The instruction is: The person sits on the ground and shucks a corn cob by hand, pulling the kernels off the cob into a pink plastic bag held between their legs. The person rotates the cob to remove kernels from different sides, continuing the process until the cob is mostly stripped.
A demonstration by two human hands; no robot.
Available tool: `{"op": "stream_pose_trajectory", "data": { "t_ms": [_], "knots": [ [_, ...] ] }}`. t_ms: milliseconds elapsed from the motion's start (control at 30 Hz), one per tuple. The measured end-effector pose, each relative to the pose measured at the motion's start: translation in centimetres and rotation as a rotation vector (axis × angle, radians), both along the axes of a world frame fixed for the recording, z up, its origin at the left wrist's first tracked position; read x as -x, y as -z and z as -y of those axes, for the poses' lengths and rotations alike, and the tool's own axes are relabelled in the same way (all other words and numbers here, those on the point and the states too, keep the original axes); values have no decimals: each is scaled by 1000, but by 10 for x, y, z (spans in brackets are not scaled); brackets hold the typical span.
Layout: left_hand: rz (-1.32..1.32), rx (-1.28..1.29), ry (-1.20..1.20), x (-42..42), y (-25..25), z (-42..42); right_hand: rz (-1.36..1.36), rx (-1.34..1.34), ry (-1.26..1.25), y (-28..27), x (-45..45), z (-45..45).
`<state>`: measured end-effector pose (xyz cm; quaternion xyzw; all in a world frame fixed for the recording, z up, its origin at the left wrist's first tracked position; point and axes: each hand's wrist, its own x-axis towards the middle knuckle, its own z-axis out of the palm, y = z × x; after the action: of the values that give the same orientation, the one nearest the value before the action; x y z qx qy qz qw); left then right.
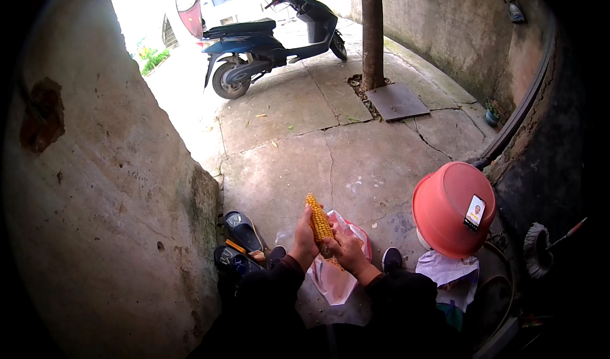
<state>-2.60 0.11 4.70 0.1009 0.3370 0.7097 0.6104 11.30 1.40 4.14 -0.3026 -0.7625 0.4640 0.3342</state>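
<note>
A yellow ear of corn (319,218) is held upright and slightly tilted between both hands. My left hand (305,237) grips its left side, with the fingers partly hidden behind it. Around the lower right of the ear is my right hand (349,250), its thumb against the kernels near the base. Beneath the hands, a white and pink plastic bag (333,287) lies spread on the ground between my shoes, with loose corn kernels (336,262) on it.
An upturned red plastic basin (445,206) with a smartphone (474,212) on it stands at the right, above a white sack (443,268). Dark slippers (243,230) lie by the left wall. Farther off are a tree trunk (372,35) and an electric scooter (267,44).
</note>
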Motion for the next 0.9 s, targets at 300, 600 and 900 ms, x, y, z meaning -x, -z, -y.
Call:
{"op": "stream_pose_trajectory", "data": {
  "t_ms": [300,600,900],
  "knots": [
    [-5,10,24,2,-3,2,14,-1,-52,4,0,0],
    [19,-26,30,3,8,1,-65,30,-46,9,1,0],
    [38,-19,50,6,9,2,-151,-13,-83,14,3,2]
  ]
}}
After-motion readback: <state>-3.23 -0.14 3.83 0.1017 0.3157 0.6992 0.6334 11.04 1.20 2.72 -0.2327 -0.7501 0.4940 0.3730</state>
